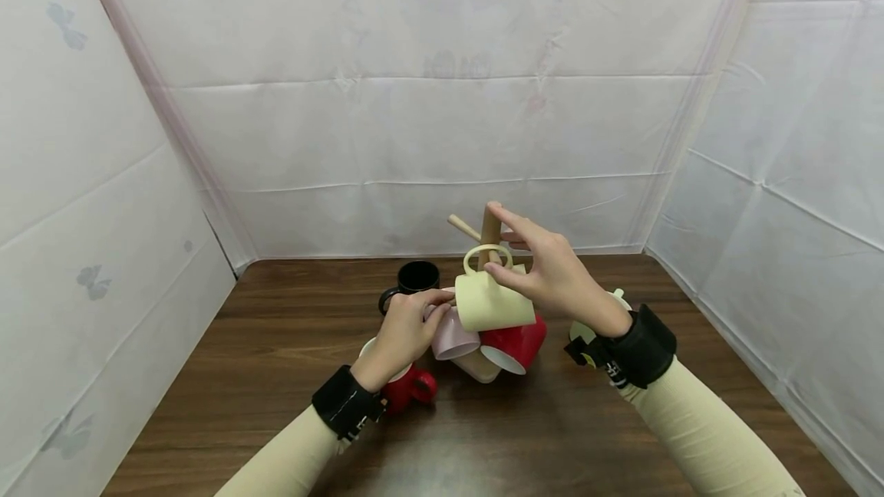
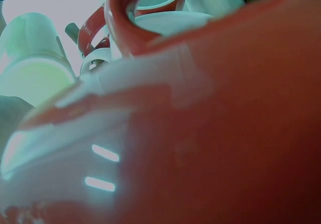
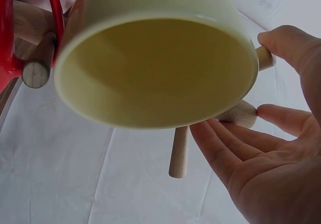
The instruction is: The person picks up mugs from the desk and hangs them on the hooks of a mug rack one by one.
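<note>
A wooden mug tree (image 1: 491,227) stands mid-table with mugs hanging from its pegs. On an upper peg, the pale yellow mug (image 1: 492,305) hangs by its handle, lying sideways, its mouth facing the right wrist camera. My right hand (image 1: 552,271) is beside it with fingers extended. The thumb touches a peg end (image 3: 266,58), and a fingertip rests at the post's top. Lower left, my left hand (image 1: 404,326) pinches what looks like a peg by the pink mug (image 1: 456,337). A red mug (image 1: 521,342) with a white inside hangs below the yellow one.
A black mug (image 1: 419,274) stands behind my left hand. Under my left wrist is another red mug (image 1: 397,396), whose side fills most of the left wrist view. A pale mug (image 1: 582,330) sits partly hidden behind my right wrist. White sheeting (image 1: 442,136) encloses the back and sides.
</note>
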Demonstrator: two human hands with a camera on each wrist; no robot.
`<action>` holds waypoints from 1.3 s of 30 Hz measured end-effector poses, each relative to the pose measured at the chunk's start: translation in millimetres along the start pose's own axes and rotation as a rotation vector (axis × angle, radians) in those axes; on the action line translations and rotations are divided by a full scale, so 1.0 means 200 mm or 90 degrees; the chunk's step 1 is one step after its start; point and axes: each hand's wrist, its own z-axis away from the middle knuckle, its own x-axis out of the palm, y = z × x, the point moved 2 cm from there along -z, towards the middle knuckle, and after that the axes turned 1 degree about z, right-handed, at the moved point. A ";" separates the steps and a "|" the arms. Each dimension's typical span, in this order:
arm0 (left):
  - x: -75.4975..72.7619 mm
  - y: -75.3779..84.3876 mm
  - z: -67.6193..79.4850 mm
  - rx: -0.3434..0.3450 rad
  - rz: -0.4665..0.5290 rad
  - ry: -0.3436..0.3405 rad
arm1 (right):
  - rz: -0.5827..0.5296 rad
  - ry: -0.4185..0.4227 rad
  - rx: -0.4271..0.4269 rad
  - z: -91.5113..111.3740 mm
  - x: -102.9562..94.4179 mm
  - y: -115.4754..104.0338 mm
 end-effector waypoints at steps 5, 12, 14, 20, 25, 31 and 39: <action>0.00 0.01 0.01 0.002 -0.003 0.010 | -0.006 -0.003 -0.004 0.00 0.00 0.00; 0.01 0.03 0.02 0.016 0.003 0.025 | -0.058 -0.021 -0.006 -0.02 -0.04 -0.05; 0.01 0.04 0.02 0.019 0.001 0.031 | -0.078 -0.026 -0.012 -0.02 -0.06 -0.09; 0.01 0.08 0.04 0.039 -0.026 0.039 | -0.146 -0.064 -0.010 -0.04 -0.09 -0.11; 0.03 0.13 0.06 0.050 -0.038 0.030 | -0.179 -0.081 -0.007 -0.02 -0.12 -0.06; 0.05 0.19 0.08 0.074 -0.074 0.002 | -0.139 -0.051 0.013 0.03 -0.17 -0.03; 0.06 0.27 0.06 0.147 -0.185 -0.027 | -0.060 0.002 0.004 0.06 -0.20 -0.03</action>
